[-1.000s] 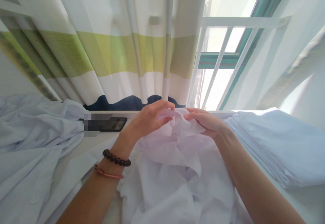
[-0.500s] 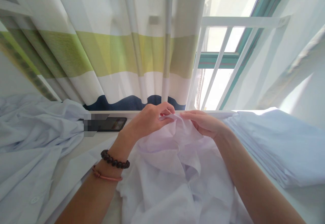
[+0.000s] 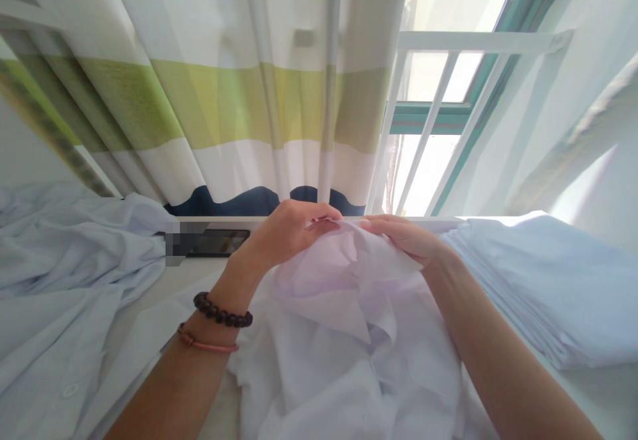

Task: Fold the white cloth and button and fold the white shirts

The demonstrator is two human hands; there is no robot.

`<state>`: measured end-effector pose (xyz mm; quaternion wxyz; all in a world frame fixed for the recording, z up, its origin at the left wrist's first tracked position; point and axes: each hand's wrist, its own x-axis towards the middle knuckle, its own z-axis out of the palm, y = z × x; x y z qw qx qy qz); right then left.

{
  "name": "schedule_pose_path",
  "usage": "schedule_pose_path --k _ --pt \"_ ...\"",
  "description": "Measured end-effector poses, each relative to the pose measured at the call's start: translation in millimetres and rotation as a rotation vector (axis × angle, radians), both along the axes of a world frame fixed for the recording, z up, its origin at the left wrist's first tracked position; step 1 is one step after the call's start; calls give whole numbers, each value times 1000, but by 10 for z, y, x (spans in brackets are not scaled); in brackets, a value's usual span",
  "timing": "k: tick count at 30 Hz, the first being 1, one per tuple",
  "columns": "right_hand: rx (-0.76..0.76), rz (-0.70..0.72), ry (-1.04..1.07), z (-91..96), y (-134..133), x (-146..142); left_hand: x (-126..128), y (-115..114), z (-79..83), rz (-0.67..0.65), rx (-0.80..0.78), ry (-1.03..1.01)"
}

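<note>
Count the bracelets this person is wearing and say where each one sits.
2. A dark beaded bracelet circles the wrist behind the left hand; a thin reddish-brown bracelet sits just below it on the same forearm. The right wrist shows none, though its underside is hidden.

Crumpled white garment (image 3: 349, 333), edge lifted

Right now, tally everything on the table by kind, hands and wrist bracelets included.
Hands: 2, left hand and right hand
White garment held by both: 1
Bracelets: 2, beaded bracelet and cord bracelet
Phone: 1
Folded stack: 1
Crumpled heap: 1
Total: 8
</note>
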<state>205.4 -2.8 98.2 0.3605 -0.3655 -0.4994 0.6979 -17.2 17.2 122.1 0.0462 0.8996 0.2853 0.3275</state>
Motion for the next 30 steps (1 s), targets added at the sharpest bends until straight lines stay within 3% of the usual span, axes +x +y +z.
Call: schedule_pose_path --k 5,11,17,24,30 --pt "-14 -46 38 3 17 -1 3 18 5 -111 68 0" --pt "-112 -52 131 -14 29 -23 23 9 -20 -19 41 32" --pt "-48 -1 163 -27 17 -57 17 -6 6 -14 15 51" --pt "78 -74 -101 74 -43 -6 -33 47 -17 15 73 85" --pt "391 -180 -566 220 -146 4 24 8 -29 68 9 190"
